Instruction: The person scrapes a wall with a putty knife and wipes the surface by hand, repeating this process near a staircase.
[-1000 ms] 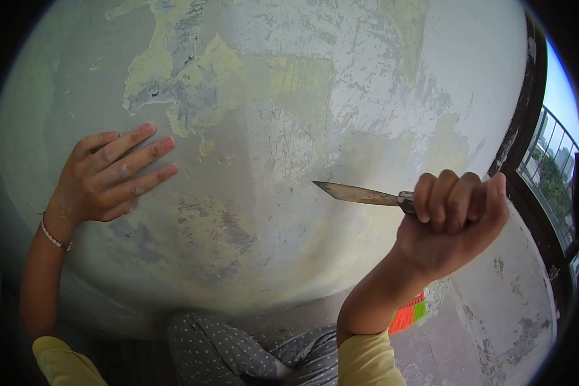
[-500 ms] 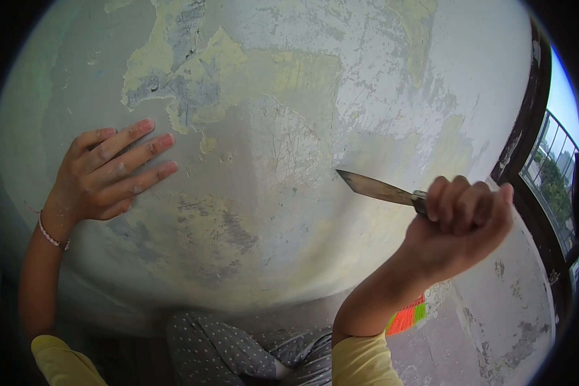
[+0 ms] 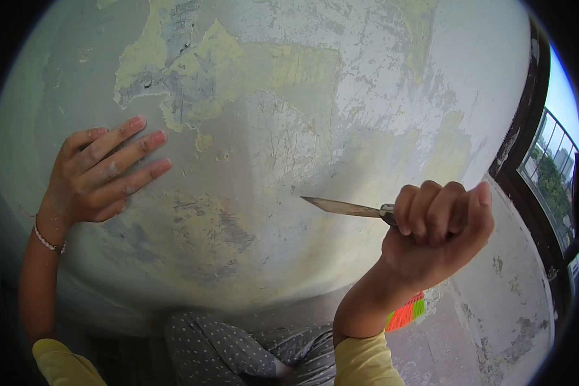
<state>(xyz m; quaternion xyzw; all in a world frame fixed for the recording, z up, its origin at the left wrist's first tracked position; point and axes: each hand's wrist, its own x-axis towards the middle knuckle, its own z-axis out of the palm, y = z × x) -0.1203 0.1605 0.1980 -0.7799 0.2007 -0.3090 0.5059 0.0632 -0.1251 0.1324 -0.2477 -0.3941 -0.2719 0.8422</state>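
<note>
My left hand [image 3: 103, 170] rests with fingers spread on the wall [image 3: 225, 154], a bracelet round its wrist. Patches of paint have peeled there, showing yellowish and grey layers above and below the hand. On the right, my right hand [image 3: 439, 225] is closed round the handle of a scraper [image 3: 347, 207]. Its flat metal blade points left, and the tip is near the middle of the wall. Whether the tip touches the surface I cannot tell.
At the right is a dark-framed window [image 3: 550, 161] with a railing and trees outside. Orange and green bristles [image 3: 406, 312] show behind my right forearm. My legs in dotted grey trousers [image 3: 231, 347] are folded at the bottom.
My right hand has moved left and slightly down with the scraper, and the blade lies more level. My left hand appears a little farther left in the view.
</note>
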